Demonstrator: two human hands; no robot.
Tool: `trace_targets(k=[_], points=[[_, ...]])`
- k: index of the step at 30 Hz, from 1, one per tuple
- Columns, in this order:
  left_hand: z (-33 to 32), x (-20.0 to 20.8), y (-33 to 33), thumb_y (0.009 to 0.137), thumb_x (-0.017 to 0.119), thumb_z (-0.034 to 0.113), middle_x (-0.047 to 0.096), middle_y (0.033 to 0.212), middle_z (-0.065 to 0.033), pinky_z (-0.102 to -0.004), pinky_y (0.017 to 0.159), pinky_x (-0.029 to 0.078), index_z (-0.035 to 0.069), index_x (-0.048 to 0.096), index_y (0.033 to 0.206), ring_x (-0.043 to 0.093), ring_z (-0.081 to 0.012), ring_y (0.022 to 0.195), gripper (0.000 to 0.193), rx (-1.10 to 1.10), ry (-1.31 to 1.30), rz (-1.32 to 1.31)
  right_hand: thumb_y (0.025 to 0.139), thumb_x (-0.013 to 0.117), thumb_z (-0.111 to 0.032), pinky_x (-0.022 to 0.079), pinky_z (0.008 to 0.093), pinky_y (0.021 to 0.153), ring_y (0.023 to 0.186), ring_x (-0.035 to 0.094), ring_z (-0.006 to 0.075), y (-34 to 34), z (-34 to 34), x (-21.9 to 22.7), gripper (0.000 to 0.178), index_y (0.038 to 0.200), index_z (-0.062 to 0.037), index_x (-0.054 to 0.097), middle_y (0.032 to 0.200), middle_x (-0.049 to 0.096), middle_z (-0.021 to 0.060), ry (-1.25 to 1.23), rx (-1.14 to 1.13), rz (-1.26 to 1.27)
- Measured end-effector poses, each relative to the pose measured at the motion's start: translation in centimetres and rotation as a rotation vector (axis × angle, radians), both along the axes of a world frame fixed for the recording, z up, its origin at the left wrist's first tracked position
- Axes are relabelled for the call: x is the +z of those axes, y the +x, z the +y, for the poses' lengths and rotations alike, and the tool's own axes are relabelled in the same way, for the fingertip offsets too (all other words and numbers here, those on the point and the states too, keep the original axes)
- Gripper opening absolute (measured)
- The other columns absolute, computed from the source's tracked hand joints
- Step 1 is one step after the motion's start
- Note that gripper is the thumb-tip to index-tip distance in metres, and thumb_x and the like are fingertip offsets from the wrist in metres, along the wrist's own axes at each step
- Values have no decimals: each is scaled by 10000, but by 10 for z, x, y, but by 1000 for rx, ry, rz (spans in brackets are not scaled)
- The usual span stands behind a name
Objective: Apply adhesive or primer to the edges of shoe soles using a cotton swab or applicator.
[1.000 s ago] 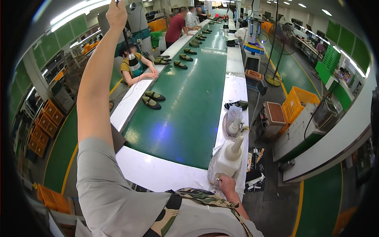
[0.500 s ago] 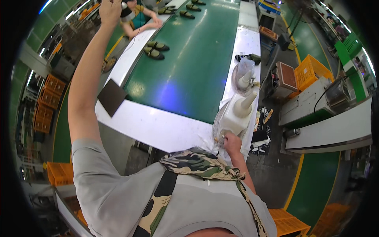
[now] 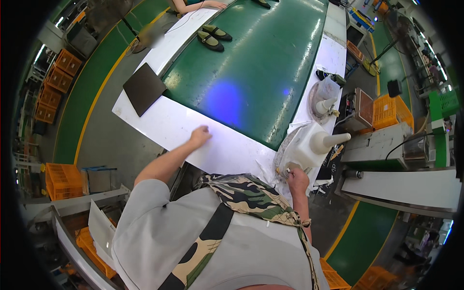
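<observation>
My left hand (image 3: 199, 137) is over the white near border (image 3: 166, 118) of the conveyor table, its fingers curled in. What it holds, if anything, does not show. My right hand (image 3: 297, 181) is closed in a pinch at the near side of a large white plastic bottle (image 3: 304, 143) with a long tapered nozzle. A small pale tip shows at its fingers, too small to name. The bottle stands in a round, crusted dish (image 3: 282, 155) at the right border. A dark flat square board (image 3: 144, 90) lies on the left corner.
A pair of dark shoes (image 3: 212, 37) stands on the green belt (image 3: 246, 82). Beyond the large bottle sits a smaller white nozzle bottle (image 3: 324, 107). Another person's hand (image 3: 214, 5) rests at the far left border. Orange crates (image 3: 64, 181) stand at left; a metal-sided bench (image 3: 401, 191) is at right.
My left hand has come down from high at the upper left to the near border, its fingers now curled. My right hand stays by the bottle. The view has shifted, so the shoes appear nearer.
</observation>
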State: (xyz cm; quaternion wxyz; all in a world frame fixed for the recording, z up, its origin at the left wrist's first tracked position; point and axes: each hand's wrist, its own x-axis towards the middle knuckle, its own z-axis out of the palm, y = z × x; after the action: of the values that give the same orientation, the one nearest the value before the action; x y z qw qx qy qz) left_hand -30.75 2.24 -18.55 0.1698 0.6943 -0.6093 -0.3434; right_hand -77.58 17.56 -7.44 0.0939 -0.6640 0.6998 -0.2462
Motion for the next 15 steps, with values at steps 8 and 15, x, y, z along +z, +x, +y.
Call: trace_targets(k=[8, 15], points=[[-59, 6, 44, 722, 791, 192, 689, 1068, -145, -375, 853, 541, 38, 634, 1205, 678, -263, 927, 531, -102, -47, 222, 740, 718, -96, 522, 412, 627, 678, 672, 332, 18, 0, -3, 69, 801, -78, 691, 777, 672, 141, 144, -169, 113], [-229, 41, 126, 698, 807, 144, 587, 1280, -162, -421, 986, 490, 66, 555, 1315, 590, -347, 1153, 671, -221, -231, -126, 756, 711, -101, 518, 425, 643, 709, 663, 339, 38, -14, 5, 52, 801, -80, 694, 779, 665, 134, 243, -258, 173]])
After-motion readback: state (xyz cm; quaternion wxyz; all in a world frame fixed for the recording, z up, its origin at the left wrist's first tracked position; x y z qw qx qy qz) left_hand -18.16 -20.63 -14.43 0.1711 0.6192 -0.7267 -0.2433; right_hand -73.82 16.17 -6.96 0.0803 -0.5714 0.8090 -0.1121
